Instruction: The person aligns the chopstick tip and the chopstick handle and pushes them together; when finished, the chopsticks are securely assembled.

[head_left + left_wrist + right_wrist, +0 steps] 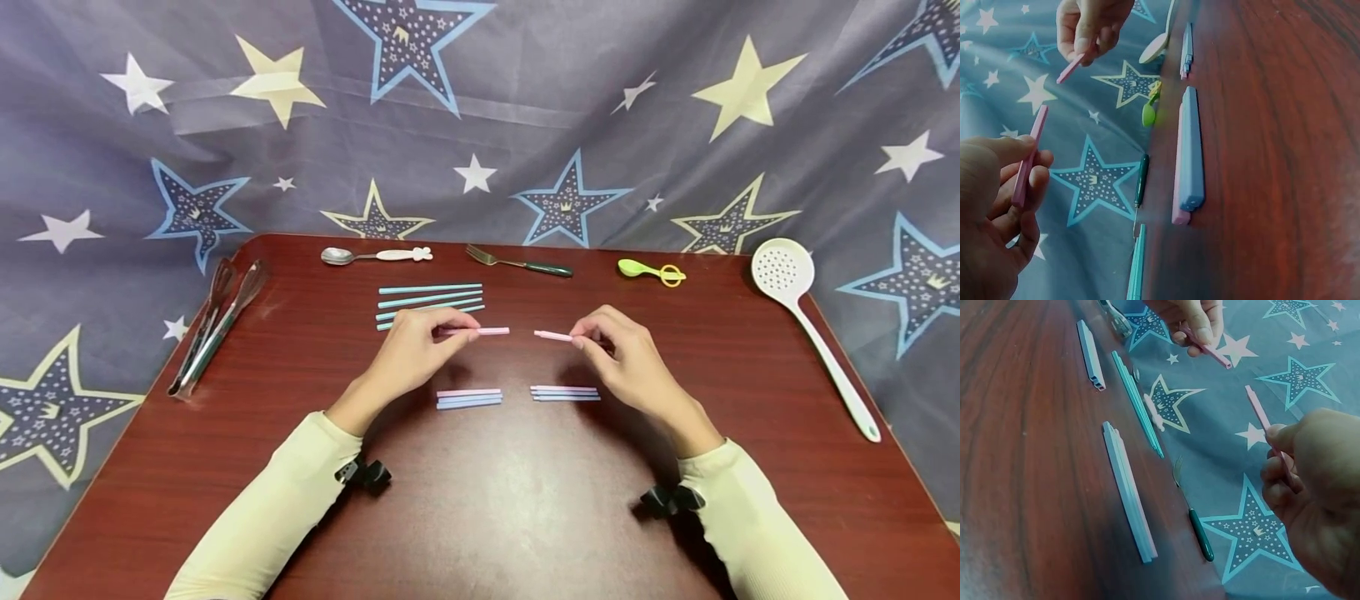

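Between finger and thumb, my left hand pinches a pink chopstick half above the table. Its inner end looks hollow in the right wrist view. My right hand pinches another pink chopstick half, with a narrower tip pointing left. The two halves face each other across a small gap, roughly in line. Nearer the body lie two small groups of pink and bluish chopstick halves, one on the left and one on the right. Several full-length teal chopsticks lie behind my left hand, which partly covers them.
Along the back edge lie a spoon with a white handle, a green-handled fork and a small green spoon. Metal tongs lie at the left edge, a white skimmer at the right. Star-patterned cloth hangs behind.
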`<state>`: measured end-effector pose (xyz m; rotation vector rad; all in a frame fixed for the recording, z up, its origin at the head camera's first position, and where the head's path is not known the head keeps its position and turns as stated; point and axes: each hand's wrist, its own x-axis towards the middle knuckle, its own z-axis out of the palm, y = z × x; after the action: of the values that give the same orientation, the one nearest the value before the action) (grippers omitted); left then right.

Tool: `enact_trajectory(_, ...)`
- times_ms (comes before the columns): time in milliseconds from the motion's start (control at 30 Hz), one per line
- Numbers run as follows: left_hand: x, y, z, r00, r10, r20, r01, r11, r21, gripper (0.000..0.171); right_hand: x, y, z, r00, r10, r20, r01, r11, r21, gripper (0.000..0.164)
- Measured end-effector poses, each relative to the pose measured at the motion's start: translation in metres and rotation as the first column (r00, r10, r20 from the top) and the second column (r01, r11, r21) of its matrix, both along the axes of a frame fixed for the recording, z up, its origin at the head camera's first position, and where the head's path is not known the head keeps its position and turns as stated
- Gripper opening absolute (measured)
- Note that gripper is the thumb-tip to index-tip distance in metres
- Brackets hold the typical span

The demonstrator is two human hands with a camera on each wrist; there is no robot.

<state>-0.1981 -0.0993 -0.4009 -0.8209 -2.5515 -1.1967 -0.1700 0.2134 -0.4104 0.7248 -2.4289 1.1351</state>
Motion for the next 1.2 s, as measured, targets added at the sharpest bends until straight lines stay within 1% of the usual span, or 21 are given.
enact_trajectory(133,0.001,-0.003,-0.004,1.0,0.015,0.005,-0.015,1.0,0.02,0.005,0.001,-0.003,0.0,1.0,0.009,-0.015,-0.009,1.0,-0.001,0.012)
enact_trajectory(333,0.0,-0.004,-0.009,1.0,0.007,0.014,-0.008,1.0,0.031,0.005,0.002,-0.006,-0.002,0.999,0.017,-0.038,-0.017,1.0,-0.005,0.012)
enact_trajectory(533,0.001,-0.002,-0.008,0.999,0.002,0.042,-0.002,1.0,0.012,0.004,0.005,-0.01,-0.002,0.999,0.013,-0.043,-0.013,1.0,-0.005,0.01)
enact_trajectory(933,0.004,0.003,-0.013,0.999,-0.036,0.023,0.036,0.999,0.023,0.007,0.004,-0.014,-0.007,0.997,0.05,-0.056,-0.051,0.999,-0.017,0.011)
enact_trajectory(1200,0.005,0.004,-0.015,0.999,-0.045,0.031,0.044,0.998,0.037,0.006,0.006,-0.016,-0.007,0.997,0.06,-0.048,-0.061,0.998,-0.009,0.012)
